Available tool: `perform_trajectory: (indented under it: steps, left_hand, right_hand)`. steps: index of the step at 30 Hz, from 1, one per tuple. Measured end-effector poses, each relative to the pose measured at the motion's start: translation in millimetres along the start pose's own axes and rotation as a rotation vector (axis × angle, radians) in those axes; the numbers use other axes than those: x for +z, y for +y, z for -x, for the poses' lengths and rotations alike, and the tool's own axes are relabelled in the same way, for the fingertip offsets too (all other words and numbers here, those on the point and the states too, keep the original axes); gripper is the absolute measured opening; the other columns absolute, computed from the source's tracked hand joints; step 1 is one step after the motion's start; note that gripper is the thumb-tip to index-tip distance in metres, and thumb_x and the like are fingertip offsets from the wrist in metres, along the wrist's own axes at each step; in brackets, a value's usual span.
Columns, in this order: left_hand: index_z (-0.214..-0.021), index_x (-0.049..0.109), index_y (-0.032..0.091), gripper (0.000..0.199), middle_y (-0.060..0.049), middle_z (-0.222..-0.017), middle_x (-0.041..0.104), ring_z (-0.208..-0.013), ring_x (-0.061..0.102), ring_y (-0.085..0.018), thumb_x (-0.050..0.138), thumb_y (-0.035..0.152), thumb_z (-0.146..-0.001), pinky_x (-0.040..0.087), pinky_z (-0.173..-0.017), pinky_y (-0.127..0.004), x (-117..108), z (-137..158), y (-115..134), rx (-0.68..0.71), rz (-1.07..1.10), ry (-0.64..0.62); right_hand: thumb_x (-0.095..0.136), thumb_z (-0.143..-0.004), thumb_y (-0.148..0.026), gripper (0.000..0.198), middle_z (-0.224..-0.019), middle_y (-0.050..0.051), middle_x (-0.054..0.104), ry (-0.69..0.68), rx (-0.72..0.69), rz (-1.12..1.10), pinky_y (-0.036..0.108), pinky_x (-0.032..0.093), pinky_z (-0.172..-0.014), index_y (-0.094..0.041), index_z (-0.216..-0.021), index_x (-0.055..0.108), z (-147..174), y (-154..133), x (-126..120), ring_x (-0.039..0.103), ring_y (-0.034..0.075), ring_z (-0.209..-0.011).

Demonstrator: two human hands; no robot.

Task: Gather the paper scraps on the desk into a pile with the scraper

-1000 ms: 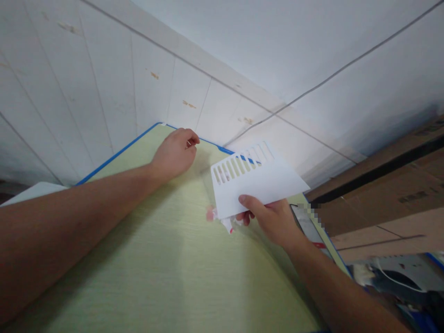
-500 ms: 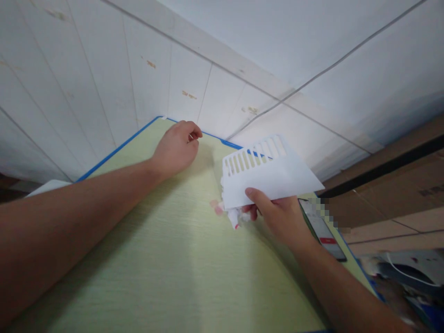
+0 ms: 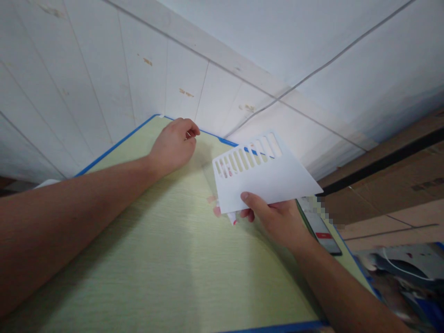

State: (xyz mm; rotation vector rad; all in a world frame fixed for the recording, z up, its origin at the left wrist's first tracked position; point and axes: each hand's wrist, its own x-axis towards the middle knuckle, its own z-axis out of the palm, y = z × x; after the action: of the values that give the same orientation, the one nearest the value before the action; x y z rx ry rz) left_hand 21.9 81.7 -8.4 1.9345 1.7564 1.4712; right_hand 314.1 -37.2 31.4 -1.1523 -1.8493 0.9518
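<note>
My right hand (image 3: 274, 219) grips a white card (image 3: 267, 182) by its near edge, the thumb on top and the fingers beneath. A row of long slots of growing length runs along the card's far edge. It is tilted above the table. Under it show bits of crumpled white and pinkish paper (image 3: 231, 217), mostly hidden, perhaps in clear plastic. My left hand (image 3: 176, 142) rests near the far edge of the table with its fingers curled in. A tiny pale bit shows between thumb and fingers, too small to name.
The pale green table (image 3: 149, 259) has a blue edge and stands against a white panelled wall (image 3: 145, 78). A phone (image 3: 321, 231) lies beside my right wrist. A grey cable (image 3: 312, 71) crosses the wall. Cardboard boxes (image 3: 391, 199) stand at the right.
The white card has shifted slightly left and turned a little, now covering more of the crumpled paper. My left hand keeps its pose, and the view has drifted slightly.
</note>
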Motion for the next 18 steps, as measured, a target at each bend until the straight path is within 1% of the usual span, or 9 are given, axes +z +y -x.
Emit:
perform_trajectory:
  steps: [6, 11, 14, 18]
  left_hand:
    - [-0.101, 0.077, 0.029, 0.024, -0.007, -0.115, 0.084, -0.119, 0.078, -0.03, 0.065, 0.014, -0.086, 0.061, -0.115, -0.047, -0.2, -0.1, -1.2, 0.005, -0.007, -0.001]
    - [-0.099, 0.076, 0.029, 0.023, -0.007, -0.113, 0.084, -0.118, 0.078, -0.03, 0.064, 0.014, -0.085, 0.062, -0.115, -0.046, -0.4, -0.1, -2.0, 0.022, -0.015, 0.007]
    - [-0.099, 0.076, 0.029, 0.024, -0.006, -0.11, 0.083, -0.117, 0.078, -0.03, 0.065, 0.015, -0.085, 0.062, -0.115, -0.046, 0.0, -0.2, -2.8, 0.034, -0.01, 0.009]
    - [-0.101, 0.076, 0.029, 0.024, -0.006, -0.112, 0.084, -0.116, 0.078, -0.03, 0.065, 0.016, -0.085, 0.063, -0.115, -0.046, 0.3, 0.1, -2.7, 0.035, -0.012, 0.005]
  right_hand:
    - [0.081, -0.095, -0.041, 0.03, -0.061, 0.005, 0.076, 0.036, -0.01, 0.013, 0.031, 0.062, -0.053, -0.025, -0.071, 0.073, -1.2, 1.8, -0.9, 0.072, 0.021, -0.053]
    - [0.08, -0.092, -0.043, 0.031, -0.059, 0.004, 0.074, 0.071, 0.003, 0.009, 0.031, 0.06, -0.049, -0.026, -0.068, 0.071, -2.3, 0.0, -1.1, 0.071, 0.021, -0.051]
    - [0.079, -0.092, -0.042, 0.032, -0.058, 0.004, 0.073, 0.059, 0.015, 0.013, 0.03, 0.059, -0.048, -0.026, -0.066, 0.069, -2.7, 0.2, -2.3, 0.07, 0.021, -0.05]
    - [0.079, -0.096, -0.041, 0.032, -0.062, 0.005, 0.075, 0.029, 0.063, 0.017, 0.03, 0.06, -0.051, -0.024, -0.07, 0.072, -3.0, 3.6, -4.8, 0.07, 0.02, -0.052]
